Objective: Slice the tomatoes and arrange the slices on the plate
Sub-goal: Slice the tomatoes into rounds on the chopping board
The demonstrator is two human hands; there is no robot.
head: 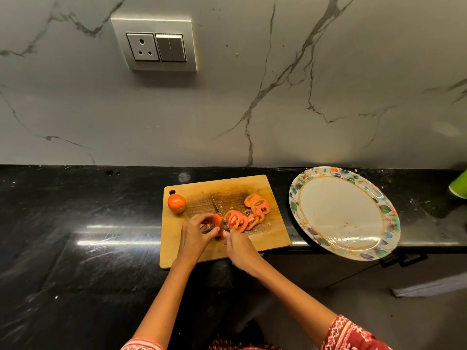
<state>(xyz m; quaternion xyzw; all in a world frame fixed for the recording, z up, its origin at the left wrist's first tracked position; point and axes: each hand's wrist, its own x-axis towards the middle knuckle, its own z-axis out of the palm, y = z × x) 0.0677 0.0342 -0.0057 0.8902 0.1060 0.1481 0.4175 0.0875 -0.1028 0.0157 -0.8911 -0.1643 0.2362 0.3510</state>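
Left hand pinching my tomato end, right hand gripping knife; slices piled, whole tomato uncut, plate bare.

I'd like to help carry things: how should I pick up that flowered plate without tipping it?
Grip the plate by its near rim, coming from the front, thumb on top and fingers underneath. That edge seems to overhang the black counter, so fingers can slip under it. The plate is wide and shallow, so a second hand at the opposite rim would steady it.
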